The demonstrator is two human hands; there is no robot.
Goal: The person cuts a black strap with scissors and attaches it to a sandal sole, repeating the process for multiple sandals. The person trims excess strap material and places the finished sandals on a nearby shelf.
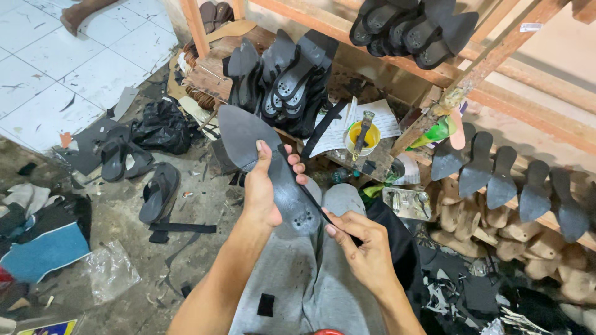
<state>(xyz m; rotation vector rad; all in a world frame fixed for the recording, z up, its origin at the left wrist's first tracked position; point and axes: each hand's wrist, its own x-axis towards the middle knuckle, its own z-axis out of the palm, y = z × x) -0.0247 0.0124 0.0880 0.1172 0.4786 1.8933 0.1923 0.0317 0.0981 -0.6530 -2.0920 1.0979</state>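
Two hands are working over my lap in the head view, above grey trousers. My left hand is holding a dark grey shoe sole with a pointed toe, thumb lying on its upper face and fingers wrapped round the far edge, so that grip is closed on the sole. The sole is tilting up and away from me, its point aimed toward the upper left and its heel end sitting just above my knees. My right hand is pinching a thin black strip between thumb and fingertips; the strip is running along the sole's right edge up toward my left fingers, touching the sole as far as I can tell.

Beyond the hands, a bundle of black soles is leaning upright against a wooden rack, and more dark pieces are lying on the rack's upper rail. A yellow glue pot with a brush standing in it is sitting near some white paper. To the right, a row of grey soles is hanging over pale wooden shoe lasts. On the dirty floor to the left, a black sandal and a black plastic bag are lying among scraps.
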